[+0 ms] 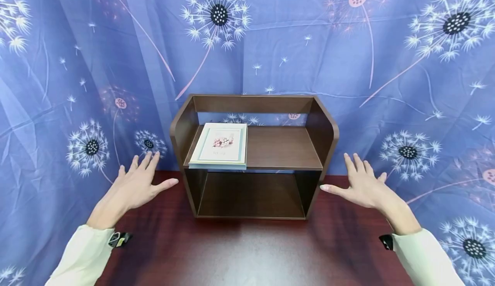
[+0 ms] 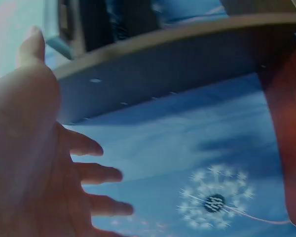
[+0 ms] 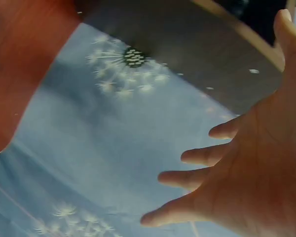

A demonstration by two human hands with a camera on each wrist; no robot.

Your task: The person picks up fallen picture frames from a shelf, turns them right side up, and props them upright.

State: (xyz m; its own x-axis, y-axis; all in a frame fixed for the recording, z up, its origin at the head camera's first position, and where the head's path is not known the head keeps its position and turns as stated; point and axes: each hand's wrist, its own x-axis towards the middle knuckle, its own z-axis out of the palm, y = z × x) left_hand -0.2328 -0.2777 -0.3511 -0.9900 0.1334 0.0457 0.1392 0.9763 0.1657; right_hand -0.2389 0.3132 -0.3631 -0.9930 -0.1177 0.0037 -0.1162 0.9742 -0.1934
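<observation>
A small dark brown wooden shelf unit (image 1: 253, 157) stands on the reddish-brown table (image 1: 247, 247). A white book with a pink flower cover (image 1: 220, 145) lies flat on the left of its upper shelf. My left hand (image 1: 136, 185) hovers spread and empty just left of the unit, thumb pointing at its side panel (image 2: 177, 74). My right hand (image 1: 359, 183) hovers spread and empty just right of the unit, thumb toward the panel (image 3: 197, 54). Neither hand touches the shelf. In the wrist views my left hand (image 2: 44, 163) and right hand (image 3: 246, 173) show straight, splayed fingers.
A blue curtain with dandelion print (image 1: 348, 41) hangs close behind and around the table. The lower compartment (image 1: 251, 193) of the unit holds nothing. The right half of the upper shelf (image 1: 284, 146) is bare.
</observation>
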